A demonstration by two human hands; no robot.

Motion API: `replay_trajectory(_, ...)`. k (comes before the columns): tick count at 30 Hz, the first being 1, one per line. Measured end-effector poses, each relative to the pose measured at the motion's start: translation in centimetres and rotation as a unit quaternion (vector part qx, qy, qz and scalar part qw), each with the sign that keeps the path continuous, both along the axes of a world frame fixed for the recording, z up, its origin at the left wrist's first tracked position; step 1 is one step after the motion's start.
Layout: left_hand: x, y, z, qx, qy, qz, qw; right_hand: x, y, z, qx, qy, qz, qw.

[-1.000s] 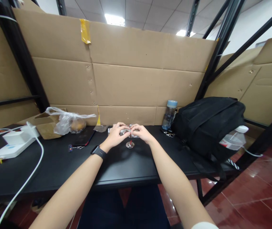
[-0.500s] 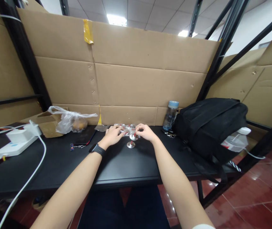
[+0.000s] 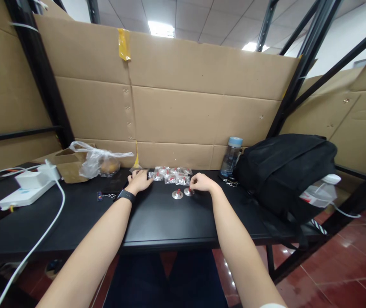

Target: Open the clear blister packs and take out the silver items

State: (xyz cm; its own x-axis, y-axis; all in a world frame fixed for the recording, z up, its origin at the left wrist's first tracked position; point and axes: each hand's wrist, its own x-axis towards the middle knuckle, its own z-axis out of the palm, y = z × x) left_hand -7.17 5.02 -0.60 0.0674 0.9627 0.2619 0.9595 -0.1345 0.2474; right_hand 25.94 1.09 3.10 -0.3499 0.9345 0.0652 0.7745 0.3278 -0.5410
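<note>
My right hand [image 3: 201, 183] is closed in a pinch at the red stem of a small silvery disc [image 3: 188, 192], which looks like a spinning top. The disc is at the table surface. Just left of it stands a second silvery disc with a red stem [image 3: 177, 195], apart from both hands. Behind these lie several similar pieces in clear wrappers [image 3: 172, 176], clustered together. My left hand [image 3: 140, 181], with a dark watch on the wrist, rests open with fingers spread, left of the cluster and partly over a dark phone.
On the left are a power strip [image 3: 24, 196] with a white cable, a cardboard box [image 3: 69, 167] and a plastic bag [image 3: 98, 163]. A water bottle [image 3: 231, 157] and a black backpack [image 3: 287, 171] stand right on the black table [image 3: 166, 224]. Cardboard [image 3: 176, 115] walls the back.
My left hand has moved left, off the wrapped pieces. My right hand has brought a silvery disc right and toward me, beside the other one. The camera view has shifted slightly.
</note>
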Motion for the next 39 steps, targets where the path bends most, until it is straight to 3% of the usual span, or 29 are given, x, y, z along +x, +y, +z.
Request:
replay_trajectory(4, 0.7, -0.7, 0.9, 0.090, -0.021, -0.044, 0.995, 0.2, 0.4, -0.6, -0.023, 0.017, 0.018, 0.999)
replay_trajectory(7, 1.9, -1.6, 1.7, 0.138, -0.027, -0.125, 0.982, 0.2, 0.7, -0.9, -0.023, -0.005, 0.028, 0.999)
replay_trajectory(11, 3.9, -2.7, 1.8, 0.126, -0.016, -0.250, 0.960, 0.1, 0.8, -0.9, -0.019, -0.008, 0.043, 0.999)
replay_trajectory(18, 6.5, -5.0, 2.2, 0.139, 0.004, -0.305, 0.942, -0.2, 0.3, -0.6, -0.038, 0.000, 0.050, 0.998)
replay_trajectory(23, 8.1, -6.6, 2.8, 0.108, 0.014, -0.400, 0.910, -0.5, -0.3, -0.1, -0.043, -0.002, 0.022, 0.999)
replay_trajectory(30, 8.9, -6.6, 2.1, 0.067, 0.047, -0.374, 0.924, -0.3, -0.3, 0.0, -0.049, -0.018, 0.015, 0.999)
replay_trajectory(35, 8.5, -6.0, 2.2, 0.062, -0.017, -0.361, 0.931, -0.7, 0.1, -0.5, -0.020, -0.021, 0.050, 0.998)
replay_trajectory(39, 7.8, -5.7, 2.8, 0.088, -0.101, -0.357, 0.924, -1.5, 0.2, -0.4, -0.006, 0.117, 0.089, 0.989)
